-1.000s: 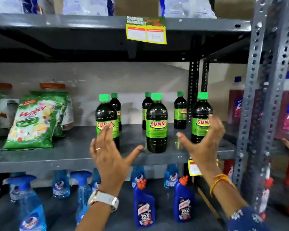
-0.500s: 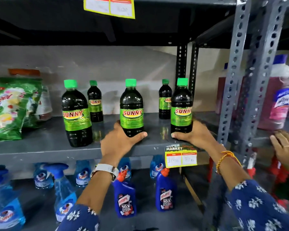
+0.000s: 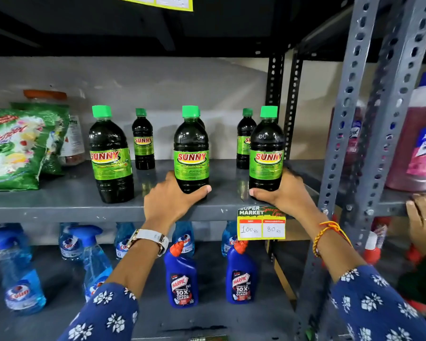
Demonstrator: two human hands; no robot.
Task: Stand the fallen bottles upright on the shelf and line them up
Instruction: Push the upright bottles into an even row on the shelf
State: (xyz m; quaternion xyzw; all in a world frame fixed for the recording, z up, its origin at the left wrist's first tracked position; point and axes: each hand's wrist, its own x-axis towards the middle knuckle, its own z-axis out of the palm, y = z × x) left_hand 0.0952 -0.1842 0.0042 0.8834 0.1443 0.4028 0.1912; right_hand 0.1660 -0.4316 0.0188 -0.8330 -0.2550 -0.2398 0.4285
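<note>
Three dark Sunny bottles with green caps stand upright along the front of the grey shelf (image 3: pixel 59 205): the left bottle (image 3: pixel 110 156), the middle bottle (image 3: pixel 191 148) and the right bottle (image 3: pixel 266 148). My left hand (image 3: pixel 172 203) wraps the base of the middle bottle. My right hand (image 3: pixel 283 193) grips the base of the right bottle. Behind them stand smaller upright bottles, one at the back left (image 3: pixel 143 140) and one at the back right (image 3: pixel 244 139); another is mostly hidden behind the middle bottle.
A green detergent bag (image 3: pixel 17 146) lies at the shelf's left. A price tag (image 3: pixel 261 223) hangs from the shelf edge. Grey uprights (image 3: pixel 349 119) bound the right side, with pink bottles (image 3: pixel 418 136) beyond. Another person's hand (image 3: pixel 424 217) rests on the neighbouring shelf. Blue spray and Harpic bottles (image 3: pixel 181 279) stand below.
Both hands went from open in the air to closing around the bases of the middle and right bottles. The view has moved closer and lower.
</note>
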